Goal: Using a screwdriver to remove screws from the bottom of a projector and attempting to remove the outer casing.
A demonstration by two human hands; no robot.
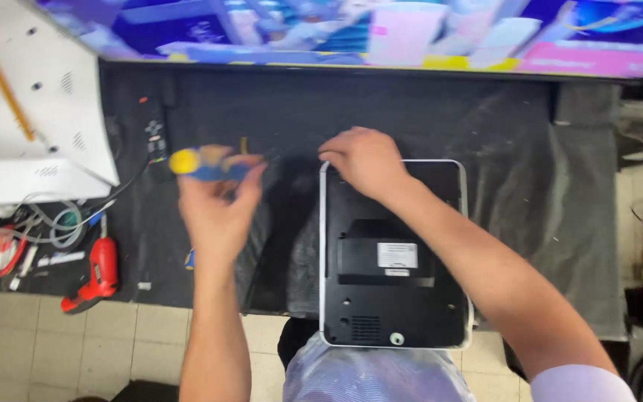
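Screwdriver (206, 163) clenched in left hand (217, 205); right hand (362, 160), fingers curled, steadies far-left corner of black device (392, 298): unscrewing step, tip must meet a screw

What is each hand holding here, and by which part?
Left hand grips a screwdriver by its yellow-and-blue handle. Right hand holds nothing; it rests on the device's top-left corner.
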